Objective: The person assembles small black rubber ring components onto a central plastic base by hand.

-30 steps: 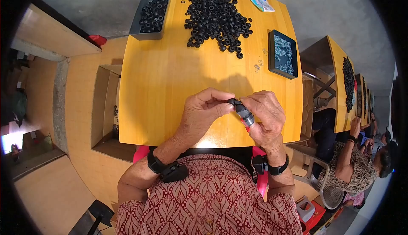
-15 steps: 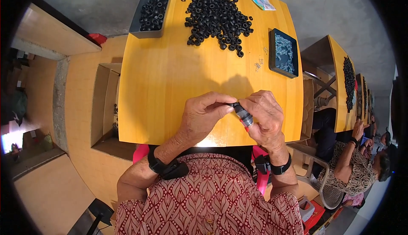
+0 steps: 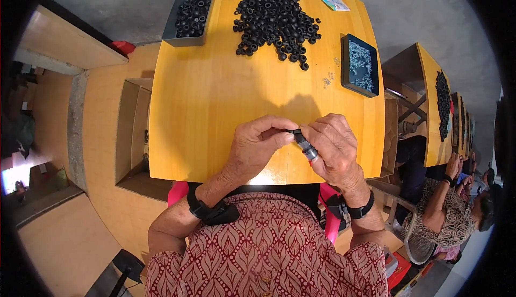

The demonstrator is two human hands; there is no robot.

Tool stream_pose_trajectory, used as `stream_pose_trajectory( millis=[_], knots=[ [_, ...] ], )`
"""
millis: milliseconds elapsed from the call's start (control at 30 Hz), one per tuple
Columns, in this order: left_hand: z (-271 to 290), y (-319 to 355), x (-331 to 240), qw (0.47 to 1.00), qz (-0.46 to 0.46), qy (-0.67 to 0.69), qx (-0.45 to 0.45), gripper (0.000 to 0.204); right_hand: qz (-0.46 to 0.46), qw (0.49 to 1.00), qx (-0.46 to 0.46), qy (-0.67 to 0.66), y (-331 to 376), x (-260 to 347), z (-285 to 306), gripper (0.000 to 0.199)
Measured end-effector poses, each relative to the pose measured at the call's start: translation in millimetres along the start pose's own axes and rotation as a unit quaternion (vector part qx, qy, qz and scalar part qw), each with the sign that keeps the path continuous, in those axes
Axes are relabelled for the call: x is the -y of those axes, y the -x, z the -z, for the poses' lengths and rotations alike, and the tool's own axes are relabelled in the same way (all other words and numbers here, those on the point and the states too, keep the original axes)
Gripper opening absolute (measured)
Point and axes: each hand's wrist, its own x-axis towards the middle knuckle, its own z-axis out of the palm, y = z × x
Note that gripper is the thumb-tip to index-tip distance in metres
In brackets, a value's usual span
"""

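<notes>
Both hands meet over the near edge of a yellow table. My left hand pinches a small black ring at its fingertips. My right hand holds a short stack of black rings on a thin pin with a pale tip. The two hands touch at the stack. A large heap of loose black rings lies at the far middle of the table, well out of reach of either hand.
A grey tray with black rings stands far left. A dark tray of small pale parts sits at the right, a few specks beside it. A small packet lies far right. Another person sits at neighbouring tables on the right.
Both hands have stayed at the near edge. The fingers have shifted slightly around the stack of rings; nothing else has moved.
</notes>
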Motion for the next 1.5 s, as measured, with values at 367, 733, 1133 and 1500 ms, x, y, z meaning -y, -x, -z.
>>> stream_pose_trajectory(
  millis=[367,733,1133,1500],
  knots=[
    [0.3,-5.4,-5.9,0.999,0.0,-0.045,-0.005,0.018,-0.048,0.998,-0.023,0.019,12.3,9.7,-16.5,0.026],
    [7.1,-11.2,0.0,0.997,0.033,0.062,0.005,0.018,-0.125,0.989,-0.07,-0.034,-2.3,7.0,-21.2,0.026],
    [9.7,-10.3,5.2,0.993,0.065,0.102,-0.008,0.016,-0.056,0.995,-0.08,-0.022,1.2,3.4,-28.2,0.031],
    [9.6,-11.3,-2.6,0.986,0.109,0.123,0.005,0.019,-0.049,0.997,-0.038,-0.042,-7.1,-1.1,-10.0,0.033]
  ],
)
